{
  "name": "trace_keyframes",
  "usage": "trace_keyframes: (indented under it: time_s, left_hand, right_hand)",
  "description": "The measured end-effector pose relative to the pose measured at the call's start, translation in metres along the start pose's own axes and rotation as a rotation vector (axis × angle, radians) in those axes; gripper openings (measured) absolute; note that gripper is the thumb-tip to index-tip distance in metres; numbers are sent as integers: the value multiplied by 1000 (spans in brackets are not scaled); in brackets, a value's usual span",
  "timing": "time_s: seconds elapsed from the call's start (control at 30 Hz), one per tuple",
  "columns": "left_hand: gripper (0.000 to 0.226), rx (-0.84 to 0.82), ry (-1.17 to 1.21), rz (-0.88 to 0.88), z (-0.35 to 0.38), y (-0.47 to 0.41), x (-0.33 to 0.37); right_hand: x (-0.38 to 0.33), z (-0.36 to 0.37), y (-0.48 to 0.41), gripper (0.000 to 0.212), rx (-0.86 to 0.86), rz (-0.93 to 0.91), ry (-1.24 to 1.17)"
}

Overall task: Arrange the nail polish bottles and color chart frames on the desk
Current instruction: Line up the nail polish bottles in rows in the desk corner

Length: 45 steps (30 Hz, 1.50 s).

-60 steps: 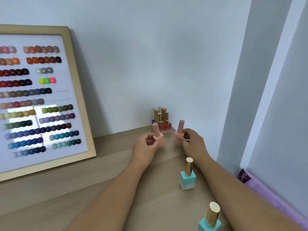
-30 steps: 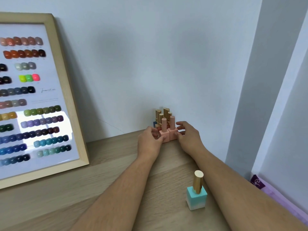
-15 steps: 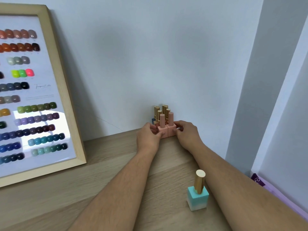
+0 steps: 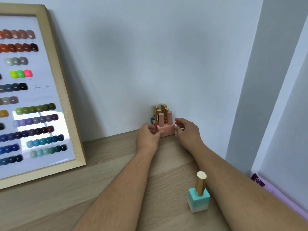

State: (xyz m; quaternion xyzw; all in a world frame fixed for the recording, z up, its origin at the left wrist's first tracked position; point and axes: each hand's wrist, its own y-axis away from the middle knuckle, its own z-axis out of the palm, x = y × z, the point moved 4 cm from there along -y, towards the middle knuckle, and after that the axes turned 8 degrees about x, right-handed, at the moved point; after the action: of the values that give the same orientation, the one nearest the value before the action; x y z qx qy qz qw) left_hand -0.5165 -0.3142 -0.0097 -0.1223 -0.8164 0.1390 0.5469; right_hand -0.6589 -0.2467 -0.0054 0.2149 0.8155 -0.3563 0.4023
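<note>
Color chart frame (image 4: 55,90), far-left of the desk (image 4: 103,177), leaning back on the wall: pale wood moulding, glossy glazing over rows of swatch tips.

Left hand (image 4: 147,139): half-curled, thumb and fingertips touching the left pink bottle (image 4: 160,129), a loose pinch more than a firm hold.

Two seconds ago both pink bottles were held apart in the hands; now they stand side by side, touching, at the desk's back edge in front of the gold-capped cluster (image 4: 160,111).

Right pink bottle (image 4: 170,128): matte square base, round cap.

Right hand (image 4: 187,131): fingers spread, just clear of it, released.

Judgement: this pair is placed. The teal bottle (image 4: 199,197), alone near the front right edge, remains; square ombre base, shiny gold cap.
</note>
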Motion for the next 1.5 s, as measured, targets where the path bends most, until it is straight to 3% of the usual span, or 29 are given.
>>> trace_keyframes:
  time_s: [0.3,0.6,0.73,0.87,1.0,1.2,1.5]
  left_hand:
    - [15,-121,157,-36,-57,67,8]
    - [6,-321,315,37,-119,176,36]
    - [15,-469,317,75,-132,218,47]
    - [40,-582,175,134,-128,246,54]
    - [47,-575,89,218,-120,259,62]
    - [33,-517,35,235,-115,259,61]
    - [17,-494,157,139,-117,243,49]
  right_hand:
    - [-6,-59,61,24,63,32,-188]
    - [-8,-116,138,19,-106,94,-337]
    - [-12,-123,159,21,-255,66,-309]
    - [-22,-121,170,26,-343,30,-243]
    - [-30,-122,173,26,-365,10,-193]
    - [-36,-120,178,27,-399,-18,-101]
    - [-23,-120,166,22,-257,31,-159]
